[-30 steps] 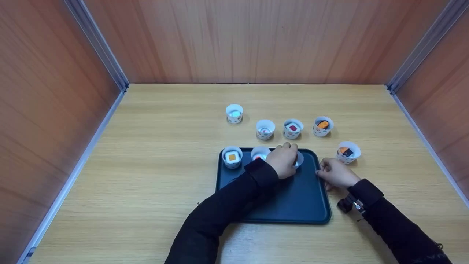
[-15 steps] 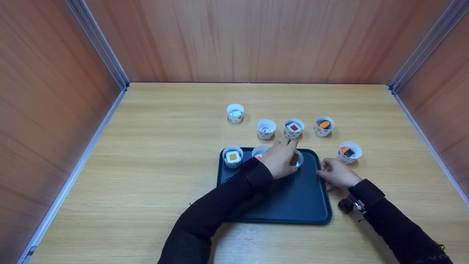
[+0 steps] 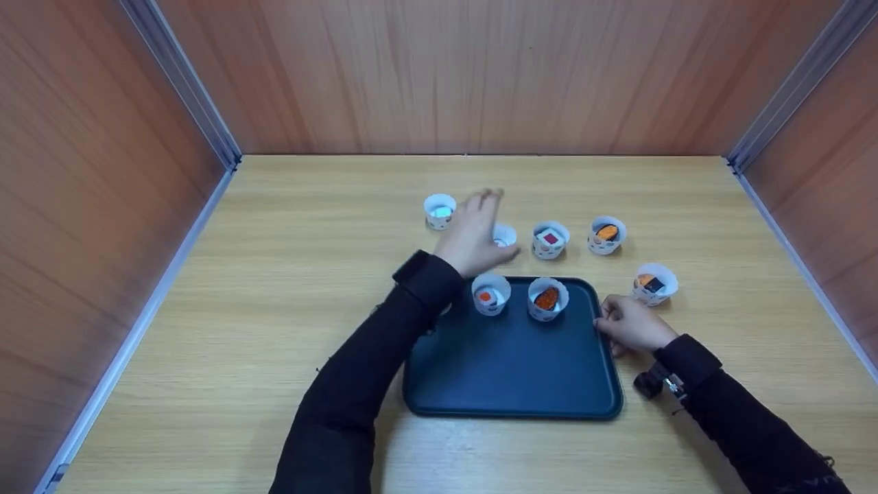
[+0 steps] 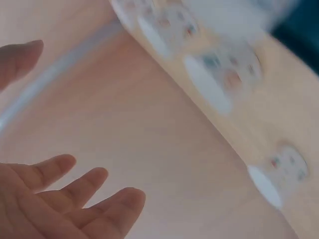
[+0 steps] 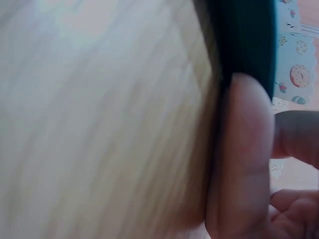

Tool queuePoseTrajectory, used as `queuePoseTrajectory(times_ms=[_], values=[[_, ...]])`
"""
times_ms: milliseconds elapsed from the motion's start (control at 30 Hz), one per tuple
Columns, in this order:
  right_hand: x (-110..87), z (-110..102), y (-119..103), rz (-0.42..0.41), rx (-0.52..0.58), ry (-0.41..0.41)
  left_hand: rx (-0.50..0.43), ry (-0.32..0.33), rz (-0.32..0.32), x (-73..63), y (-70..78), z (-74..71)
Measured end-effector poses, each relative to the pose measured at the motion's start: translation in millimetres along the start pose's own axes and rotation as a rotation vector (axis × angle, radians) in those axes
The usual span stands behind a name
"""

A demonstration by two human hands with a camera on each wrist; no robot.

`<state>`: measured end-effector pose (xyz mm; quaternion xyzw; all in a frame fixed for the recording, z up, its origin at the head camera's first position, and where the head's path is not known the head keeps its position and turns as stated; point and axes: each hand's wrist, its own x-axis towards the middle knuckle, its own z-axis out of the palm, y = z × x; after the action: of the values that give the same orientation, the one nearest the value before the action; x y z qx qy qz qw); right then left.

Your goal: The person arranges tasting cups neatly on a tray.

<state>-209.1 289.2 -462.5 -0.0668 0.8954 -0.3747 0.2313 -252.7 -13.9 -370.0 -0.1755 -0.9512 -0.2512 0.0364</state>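
My left hand [image 3: 473, 237] is over the table just past the tray's far edge, fingers spread and nothing in them. It partly covers a patterned paper cup [image 3: 506, 234]. The left wrist view shows its fingers [image 4: 89, 194] apart from the cups. At the tray's right edge, my right hand [image 3: 632, 326] grips the dark green tray [image 3: 514, 384], its thumb [image 5: 246, 144] against the rim. Along the tray's far side stand a cup with a small red-topped piece [image 3: 490, 295] and a cup with an orange-brown piece [image 3: 547, 300]. My left sleeve mostly hides another cup there.
Beyond the tray stand a cup with a pale green piece [image 3: 440, 211], one with a white-and-red piece [image 3: 549, 240] and one with an orange piece [image 3: 606, 235]. Another cup [image 3: 654, 284] is near my right hand. Wood-look panels [image 3: 466, 75] wall the table.
My left hand has let go of the cup with the orange-brown piece and moved left and away over the far cups. That cup now shows fully on the tray. The right hand stays put.
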Motion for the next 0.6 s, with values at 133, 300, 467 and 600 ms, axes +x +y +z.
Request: queuePoseTrajectory(times_ms=[133,300,467,600], values=[[-1.3,0.4,0.4,0.015,0.011,0.003,-0.019,0.013,-0.104,11.2,-21.4,-8.1],[-0.9,0.6,-0.6,0.005,-0.001,0.006,-0.025,0.014,-0.175,25.9,-51.1,-8.4],[-0.2,0.8,0.3,-0.003,-0.009,0.013,-0.007,-0.003,-0.254,37.4,-75.6,-2.0],[-0.4,0.9,0.0,-0.009,-0.004,0.017,-0.053,-0.024,-0.326,45.3,-89.9,4.6]])
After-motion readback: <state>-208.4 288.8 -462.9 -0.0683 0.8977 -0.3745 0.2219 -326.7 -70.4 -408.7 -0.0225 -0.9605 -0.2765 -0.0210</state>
